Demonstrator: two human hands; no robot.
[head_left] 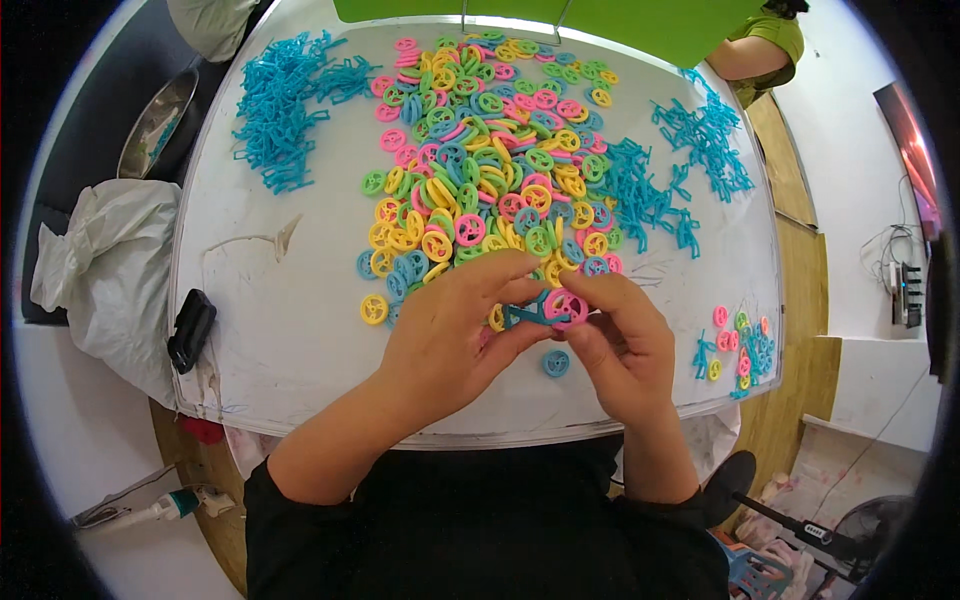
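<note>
White table (290, 370) in front of me, crumpled white bag (110, 280) off its left edge, metal bowl (176, 100) behind that. Black case (192, 330), open, on the table's left side; further back, a tangled heap of blue plastic pieces (275, 115). Middle: big spill of pink, yellow, green and blue wheels (469, 229).

Near side of the spill, left hand (445, 320) pinches a teal frame (522, 312) between thumb and fingers, grip narrow. Yellow wheel (496, 318) peeks out by those fingers; can't tell if it's attached. Pink wheel (567, 309) sits at the frame's right end, right hand (630, 350) closed on it, thumb below, index above. Whether it's seated, can't tell.

Looks like wheel-fitting. To do it well, I'd brace the frame near that end, keep the wheel square to it, press evenly near the hub, and avoid twisting the thin arms.

Loose blue wheel (555, 363) lies just below, between the hands. Rightward: more blue pieces (640, 185), a small mixed cluster (740, 345) near the table's right edge, another person's arm (750, 58) at the far corner.
</note>
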